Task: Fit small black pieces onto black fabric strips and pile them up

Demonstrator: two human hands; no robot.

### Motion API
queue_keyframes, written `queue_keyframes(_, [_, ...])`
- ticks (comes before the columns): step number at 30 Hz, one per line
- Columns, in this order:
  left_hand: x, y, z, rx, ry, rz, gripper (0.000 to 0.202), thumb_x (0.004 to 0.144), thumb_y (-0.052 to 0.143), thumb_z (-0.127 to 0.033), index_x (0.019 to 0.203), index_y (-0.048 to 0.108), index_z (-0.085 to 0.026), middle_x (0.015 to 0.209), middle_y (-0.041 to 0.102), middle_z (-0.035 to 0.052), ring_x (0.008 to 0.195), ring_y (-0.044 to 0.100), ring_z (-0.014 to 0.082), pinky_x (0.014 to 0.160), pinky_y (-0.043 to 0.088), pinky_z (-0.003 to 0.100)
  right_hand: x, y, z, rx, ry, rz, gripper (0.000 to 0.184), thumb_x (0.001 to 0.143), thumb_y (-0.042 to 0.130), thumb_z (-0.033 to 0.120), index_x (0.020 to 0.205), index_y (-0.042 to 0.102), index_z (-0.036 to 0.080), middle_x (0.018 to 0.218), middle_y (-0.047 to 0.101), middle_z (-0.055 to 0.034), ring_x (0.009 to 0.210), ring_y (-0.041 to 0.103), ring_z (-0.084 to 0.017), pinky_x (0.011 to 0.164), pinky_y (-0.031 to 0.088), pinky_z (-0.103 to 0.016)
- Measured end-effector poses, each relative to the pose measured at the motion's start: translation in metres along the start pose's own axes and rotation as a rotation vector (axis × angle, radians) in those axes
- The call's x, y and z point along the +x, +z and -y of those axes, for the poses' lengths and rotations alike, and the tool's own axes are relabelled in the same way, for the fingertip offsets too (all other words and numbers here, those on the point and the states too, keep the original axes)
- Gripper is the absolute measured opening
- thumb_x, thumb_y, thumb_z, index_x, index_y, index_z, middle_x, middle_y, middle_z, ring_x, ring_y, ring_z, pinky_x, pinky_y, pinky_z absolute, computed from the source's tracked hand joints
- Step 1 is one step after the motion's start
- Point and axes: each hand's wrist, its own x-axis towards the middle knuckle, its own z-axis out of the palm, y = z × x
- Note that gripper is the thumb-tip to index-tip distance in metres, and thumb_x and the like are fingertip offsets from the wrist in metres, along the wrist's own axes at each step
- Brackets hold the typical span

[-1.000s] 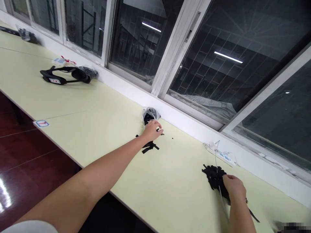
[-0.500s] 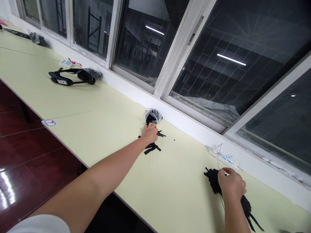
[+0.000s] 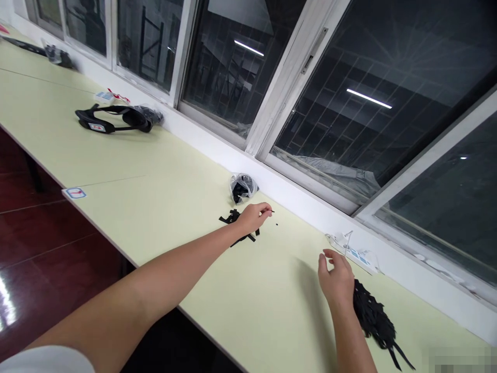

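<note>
Moved: right hand (image 3: 336, 280) has released the black bundle (image 3: 373, 316), fingers loose.
Left hand (image 3: 252, 217): pinches one strip (image 3: 270, 211) beside small pile (image 3: 233, 218), table's (image 3: 155, 217) window edge.
Handling: light, limp; pinch an end.

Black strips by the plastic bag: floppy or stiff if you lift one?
Probably floppy: the black strips lie flat and crisscrossed on the table. Likely very light, since the left hand seems to pinch one with just fingertips. Being flat, they shouldn't roll; a push would probably scatter them.
</note>
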Motion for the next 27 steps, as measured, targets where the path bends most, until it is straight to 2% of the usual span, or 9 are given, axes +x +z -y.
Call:
queue_keyframes(4, [-0.005, 0.014, -0.009, -0.19, -0.07, 0.018, 0.015, 0.091, 0.052, -0.031, 0.095, 0.06, -0.019, 0.095, 0.075, 0.0034, 0.074, 0.063, 0.0144, 0.07, 0.046, 0.026, -0.006, 0.008, 0.029, 0.161, -0.018, 0.131, 0.036, 0.088, 0.051, 0.047, 0.101, 0.066, 0.018, 0.1, 0.068, -0.012, 0.083, 0.062, -0.024, 0.077, 0.047, -0.037])
queue_keyframes(8, [-0.006, 0.027, -0.02, -0.501, -0.193, 0.015, 0.015, 0.093, 0.052, -0.033, 0.098, 0.05, -0.02, 0.097, 0.075, 0.009, 0.085, 0.068, 0.017, 0.075, 0.047, 0.029, -0.014, 0.018, 0.05, 0.397, 0.16, 0.325, 0.041, 0.085, 0.056, 0.053, 0.105, 0.066, 0.019, 0.097, 0.071, -0.0104, 0.08, 0.064, -0.023, 0.071, 0.05, -0.036])
queue_keyframes(11, [-0.012, 0.038, -0.034, -0.773, -0.292, 0.101, 0.019, 0.095, 0.051, -0.037, 0.101, 0.043, -0.021, 0.105, 0.074, 0.013, 0.098, 0.068, 0.0201, 0.084, 0.048, 0.036, -0.016, 0.024, 0.062, 0.633, 0.233, 0.416, 0.044, 0.083, 0.06, 0.054, 0.108, 0.065, 0.019, 0.102, 0.071, -0.0109, 0.089, 0.066, -0.024, 0.076, 0.052, -0.036])
queue_keyframes(14, [-0.023, 0.046, -0.05, -0.832, -0.351, 0.191, 0.017, 0.099, 0.046, -0.036, 0.097, 0.04, -0.021, 0.107, 0.074, 0.0129, 0.11, 0.064, 0.0197, 0.1, 0.04, 0.042, -0.018, 0.029, 0.073, 0.769, 0.26, 0.461, 0.044, 0.082, 0.064, 0.054, 0.109, 0.065, 0.02, 0.107, 0.071, -0.0108, 0.092, 0.065, -0.024, 0.077, 0.053, -0.037])
queue_keyframes(16, [-0.03, 0.049, -0.058, -0.818, -0.359, 0.239, 0.016, 0.101, 0.043, -0.035, 0.095, 0.04, -0.02, 0.113, 0.072, 0.0131, 0.116, 0.06, 0.0191, 0.105, 0.035, 0.043, -0.019, 0.031, 0.08, 0.798, 0.262, 0.48, 0.044, 0.08, 0.065, 0.054, 0.109, 0.066, 0.02, 0.106, 0.071, -0.0102, 0.092, 0.065, -0.024, 0.076, 0.053, -0.036])
queue_keyframes(18, [-0.036, 0.051, -0.064, -0.855, -0.379, 0.29, 0.017, 0.101, 0.041, -0.035, 0.094, 0.039, -0.02, 0.121, 0.069, 0.0145, 0.113, 0.061, 0.0201, 0.102, 0.039, 0.043, -0.02, 0.034, 0.084, 0.783, 0.264, 0.463, 0.044, 0.078, 0.067, 0.054, 0.106, 0.066, 0.02, 0.104, 0.07, -0.0097, 0.089, 0.064, -0.023, 0.075, 0.053, -0.035])
queue_keyframes(23, [-0.039, 0.054, -0.072, -0.931, -0.458, 0.304, 0.016, 0.101, 0.041, -0.034, 0.099, 0.04, -0.018, 0.122, 0.068, 0.0187, 0.106, 0.064, 0.0213, 0.093, 0.046, 0.041, -0.023, 0.04, 0.084, 0.707, 0.308, 0.3, 0.041, 0.073, 0.073, 0.052, 0.097, 0.064, 0.02, 0.105, 0.067, -0.0087, 0.083, 0.059, -0.02, 0.071, 0.051, -0.033])
queue_keyframes(27, [-0.04, 0.054, -0.074, -0.959, -0.476, 0.313, 0.015, 0.102, 0.037, -0.032, 0.102, 0.041, -0.018, 0.128, 0.064, 0.0186, 0.109, 0.064, 0.0206, 0.095, 0.045, 0.041, -0.024, 0.041, 0.081, 0.784, 0.329, 0.362, 0.037, 0.073, 0.073, 0.052, 0.087, 0.066, 0.019, 0.093, 0.068, -0.0067, 0.082, 0.059, -0.02, 0.069, 0.048, -0.03])
